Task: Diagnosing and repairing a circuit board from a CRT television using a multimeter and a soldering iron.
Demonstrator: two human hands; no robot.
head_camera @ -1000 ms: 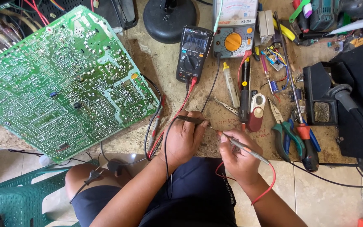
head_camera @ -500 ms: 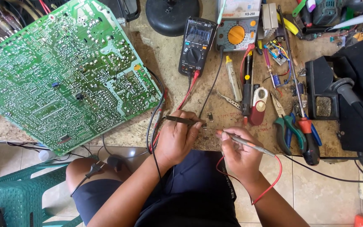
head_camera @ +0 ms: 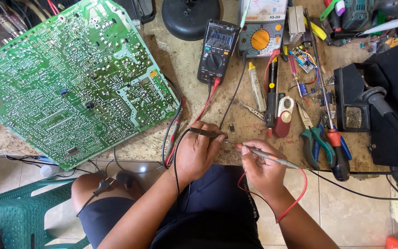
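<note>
Cluttered desk. Left hand pinches black probe, right hand grips red probe pen-style; tips converge between hands, likely for contact on tiny part. Multimeter just beyond left hand.

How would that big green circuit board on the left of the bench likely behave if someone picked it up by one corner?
The green circuit board would probably stay stiff, since it looks like a flat rigid sheet. It seems light for its size, being thin. It already overhangs the workbench edge, so a push may tip it, and the wires at its top edge could tug back.
</note>
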